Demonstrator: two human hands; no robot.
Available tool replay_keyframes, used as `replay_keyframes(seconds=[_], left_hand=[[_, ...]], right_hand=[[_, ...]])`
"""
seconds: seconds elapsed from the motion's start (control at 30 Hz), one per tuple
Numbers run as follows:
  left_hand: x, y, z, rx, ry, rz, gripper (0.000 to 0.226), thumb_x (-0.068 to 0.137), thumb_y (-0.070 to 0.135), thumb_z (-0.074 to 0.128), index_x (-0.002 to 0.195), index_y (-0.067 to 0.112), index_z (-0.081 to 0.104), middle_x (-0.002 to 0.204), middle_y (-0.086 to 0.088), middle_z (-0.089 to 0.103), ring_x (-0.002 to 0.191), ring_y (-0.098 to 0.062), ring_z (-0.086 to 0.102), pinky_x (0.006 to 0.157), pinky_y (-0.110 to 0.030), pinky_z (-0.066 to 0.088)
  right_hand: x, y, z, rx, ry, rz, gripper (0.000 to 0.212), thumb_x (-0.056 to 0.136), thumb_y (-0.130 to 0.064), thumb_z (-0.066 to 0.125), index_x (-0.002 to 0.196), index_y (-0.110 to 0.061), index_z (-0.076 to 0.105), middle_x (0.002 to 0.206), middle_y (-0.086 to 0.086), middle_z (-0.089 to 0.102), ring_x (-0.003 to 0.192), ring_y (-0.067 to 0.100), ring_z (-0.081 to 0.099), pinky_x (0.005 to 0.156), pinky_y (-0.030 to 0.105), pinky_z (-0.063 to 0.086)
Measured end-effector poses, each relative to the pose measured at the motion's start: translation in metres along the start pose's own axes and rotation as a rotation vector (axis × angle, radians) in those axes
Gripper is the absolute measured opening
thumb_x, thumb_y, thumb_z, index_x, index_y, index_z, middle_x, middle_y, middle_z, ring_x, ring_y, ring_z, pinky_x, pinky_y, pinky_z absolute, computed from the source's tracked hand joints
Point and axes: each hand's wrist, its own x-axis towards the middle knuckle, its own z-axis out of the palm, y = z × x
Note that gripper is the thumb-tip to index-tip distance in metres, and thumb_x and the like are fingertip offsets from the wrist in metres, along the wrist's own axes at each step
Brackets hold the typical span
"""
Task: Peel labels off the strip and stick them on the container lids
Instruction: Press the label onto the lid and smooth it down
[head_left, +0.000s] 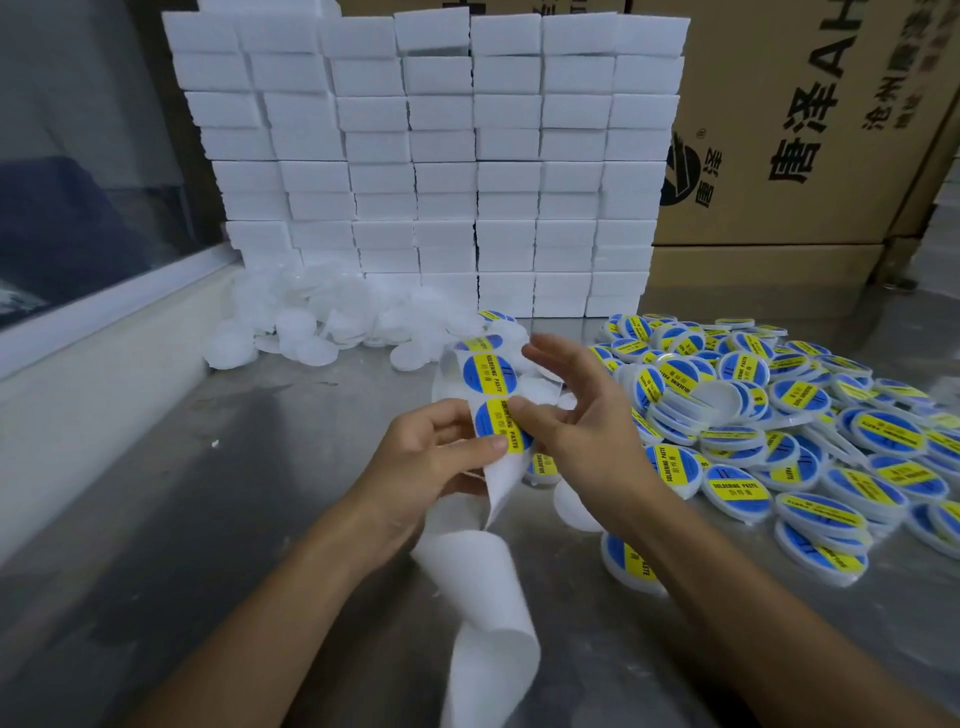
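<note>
Label (501, 430) reads "SOLDERING PASTE"; carton (789, 124) print possibly "唐泽".

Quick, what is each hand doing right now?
Left hand: holding the label strip, thumb on it.
Right hand: fingers spread, thumb touching a label on the strip; a pinch cannot be told.
</note>
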Motion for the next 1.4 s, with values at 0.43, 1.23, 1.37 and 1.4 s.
replay_keyframes(seconds=[0.43,1.23,1.37,1.4], left_hand=[[0.0,0.0,0.003,0.068,0.257,0.081,0.01,0.089,0.012,0.067,0.083,0.017,0.074,0.085,-0.007,0.077,0.074,-0.017,0.072,0.066,-0.027,0.059],[0.002,-0.008,0.002,0.386,0.33,0.219,0.035,0.087,-0.004,0.065,0.078,0.029,0.07,0.066,0.019,0.07,0.063,0.007,0.064,0.063,-0.006,0.048],[0.007,-0.014,-0.006,0.441,0.431,0.224,0.033,0.086,0.0,0.065,0.085,0.033,0.065,0.056,0.016,0.063,0.052,0.003,0.057,0.056,-0.007,0.044],[0.009,-0.017,-0.008,0.487,0.461,0.233,0.033,0.085,0.002,0.066,0.088,0.035,0.062,0.055,0.015,0.062,0.05,0.002,0.056,0.054,-0.006,0.042]], right_hand=[[0.0,0.014,-0.002,-0.592,-0.055,-0.53,0.009,0.082,-0.012,0.076,0.09,-0.013,0.077,0.083,-0.001,0.066,0.069,0.007,0.06,0.062,0.029,0.05],[0.011,0.015,-0.018,-0.528,0.184,-0.253,0.01,0.083,-0.011,0.068,0.074,-0.011,0.071,0.065,-0.008,0.067,0.058,0.007,0.059,0.061,0.028,0.052],[0.018,0.017,-0.028,-0.246,0.316,0.032,0.01,0.084,-0.012,0.067,0.075,-0.013,0.073,0.064,-0.001,0.069,0.056,0.005,0.059,0.058,0.026,0.051],[0.019,0.016,-0.03,-0.173,0.339,0.08,0.011,0.085,-0.011,0.067,0.076,-0.014,0.072,0.062,-0.002,0.069,0.055,0.005,0.06,0.055,0.023,0.051]])
